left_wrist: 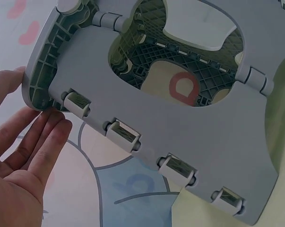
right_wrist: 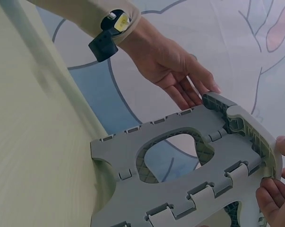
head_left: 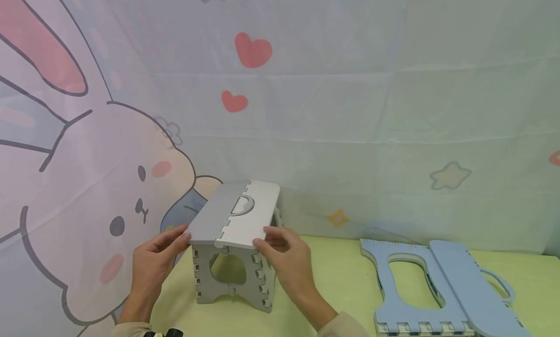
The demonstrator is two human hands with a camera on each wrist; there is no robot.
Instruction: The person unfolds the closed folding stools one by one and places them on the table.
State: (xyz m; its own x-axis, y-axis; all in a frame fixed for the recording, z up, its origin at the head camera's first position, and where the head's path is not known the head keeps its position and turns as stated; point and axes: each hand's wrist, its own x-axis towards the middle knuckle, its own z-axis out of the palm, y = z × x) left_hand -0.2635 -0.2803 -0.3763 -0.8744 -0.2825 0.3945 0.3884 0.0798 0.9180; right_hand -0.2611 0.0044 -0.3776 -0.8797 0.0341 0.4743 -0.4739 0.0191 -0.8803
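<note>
A grey and white folding stool (head_left: 251, 227) stands upright on its spread legs on the table. Its seat halves meet along a toothed seam, seemingly at a shallow angle, with a half-round handle in the middle. My left hand (head_left: 150, 266) pinches the grey half's near left edge. In the left wrist view, the left hand (left_wrist: 19, 156) has its thumb against the rim and fingertips beneath. On the white half's near right edge, my right hand (head_left: 290, 261) grips with thumb and fingers. The right wrist view shows the end panel (right_wrist: 180, 177) with its oval opening and hinges.
A blue folding stool (head_left: 461, 278) lies folded flat at the right of the pale green table (head_left: 332, 278), its handle pointing right. Behind the table hangs a cloth (head_left: 332, 108) printed with a rabbit, hearts and stars.
</note>
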